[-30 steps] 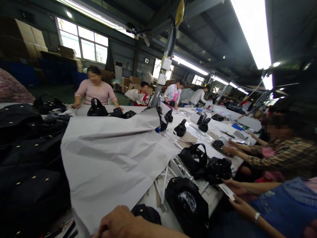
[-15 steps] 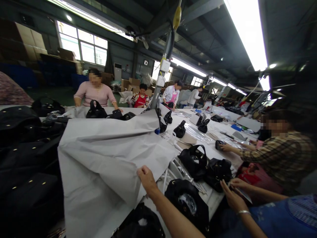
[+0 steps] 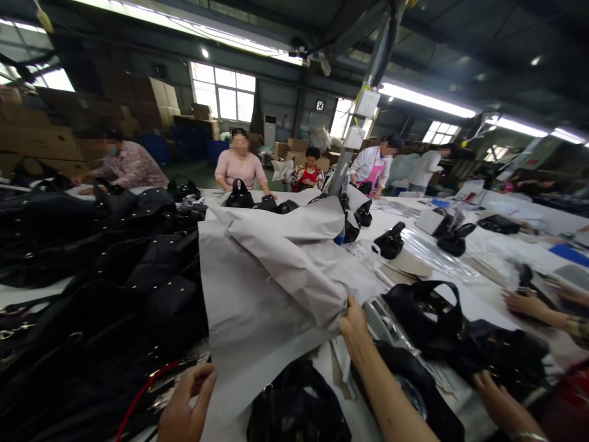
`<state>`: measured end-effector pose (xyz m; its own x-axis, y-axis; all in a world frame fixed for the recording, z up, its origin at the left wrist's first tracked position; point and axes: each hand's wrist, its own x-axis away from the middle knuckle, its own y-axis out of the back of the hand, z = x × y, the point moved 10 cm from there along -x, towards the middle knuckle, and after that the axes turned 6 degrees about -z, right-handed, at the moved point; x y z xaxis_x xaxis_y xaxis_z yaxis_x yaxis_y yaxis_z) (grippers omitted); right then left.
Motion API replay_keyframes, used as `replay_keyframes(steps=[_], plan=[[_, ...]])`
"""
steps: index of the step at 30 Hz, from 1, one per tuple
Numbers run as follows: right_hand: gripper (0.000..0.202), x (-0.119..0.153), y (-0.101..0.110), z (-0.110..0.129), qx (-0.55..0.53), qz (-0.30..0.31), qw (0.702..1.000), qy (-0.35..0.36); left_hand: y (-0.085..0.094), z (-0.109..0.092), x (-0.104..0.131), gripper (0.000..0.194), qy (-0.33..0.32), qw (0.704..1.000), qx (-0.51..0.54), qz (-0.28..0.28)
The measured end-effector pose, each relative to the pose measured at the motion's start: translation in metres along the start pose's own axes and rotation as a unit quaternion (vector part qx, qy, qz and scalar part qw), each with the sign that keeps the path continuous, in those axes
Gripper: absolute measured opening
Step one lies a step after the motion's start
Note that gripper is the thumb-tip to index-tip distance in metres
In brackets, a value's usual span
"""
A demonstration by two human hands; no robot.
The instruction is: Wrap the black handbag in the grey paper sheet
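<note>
The grey wrapping paper (image 3: 271,288) lies spread over the table, your right hand (image 3: 353,319) pinching its edge, your left hand (image 3: 184,405) spread open beside it, nothing wrapped yet.

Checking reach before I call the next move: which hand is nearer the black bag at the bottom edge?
Left. The left hand hangs just beside the black bag; the right hand is farther up, pinching the grey paper sheet.

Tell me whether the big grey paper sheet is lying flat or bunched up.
Bunched up. The grey paper sheet rises in folds and creases where the right hand grips its edge; the left hand is by its lower edge.
</note>
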<state>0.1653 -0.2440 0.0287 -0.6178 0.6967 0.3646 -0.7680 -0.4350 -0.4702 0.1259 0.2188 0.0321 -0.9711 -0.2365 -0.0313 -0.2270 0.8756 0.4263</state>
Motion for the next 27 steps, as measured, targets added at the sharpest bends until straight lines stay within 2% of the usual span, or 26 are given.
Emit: replay_keyframes(steps=[3,5,8,11,15,17,20,24,27], plan=[[0.025,0.022,0.002,-0.031,-0.016,-0.019,0.994,-0.107,-0.030,-0.035,-0.011,0.054,0.034,0.991,0.118,0.061],[0.027,0.045,-0.005,-0.045,-0.030,-0.006,0.989,-0.147,-0.051,-0.061,-0.018,0.057,0.032,0.980,0.179,0.084],[0.037,0.076,-0.020,-0.044,-0.015,0.051,0.991,-0.121,-0.082,-0.097,-0.018,0.051,0.003,0.972,0.197,0.131],[0.049,0.101,-0.035,-0.040,0.010,0.109,0.988,-0.105,-0.110,-0.126,-0.002,0.045,-0.039,0.964,0.189,0.185],[0.053,0.123,-0.047,-0.029,0.023,0.170,0.982,-0.075,-0.134,-0.142,0.021,0.047,-0.036,0.952,0.200,0.227],[0.050,0.131,-0.048,-0.025,0.053,0.187,0.979,-0.054,-0.140,-0.147,0.029,0.044,-0.031,0.947,0.209,0.240],[0.046,0.139,-0.044,-0.023,0.084,0.183,0.979,-0.045,-0.141,-0.156,0.036,0.041,-0.029,0.944,0.217,0.245],[0.039,0.157,-0.049,-0.021,0.067,0.225,0.971,-0.046,-0.133,-0.156,0.035,0.038,-0.002,0.960,0.194,0.202],[0.027,0.171,-0.057,-0.017,0.068,0.279,0.957,-0.033,-0.123,-0.152,0.029,0.024,-0.009,0.975,0.152,0.160]])
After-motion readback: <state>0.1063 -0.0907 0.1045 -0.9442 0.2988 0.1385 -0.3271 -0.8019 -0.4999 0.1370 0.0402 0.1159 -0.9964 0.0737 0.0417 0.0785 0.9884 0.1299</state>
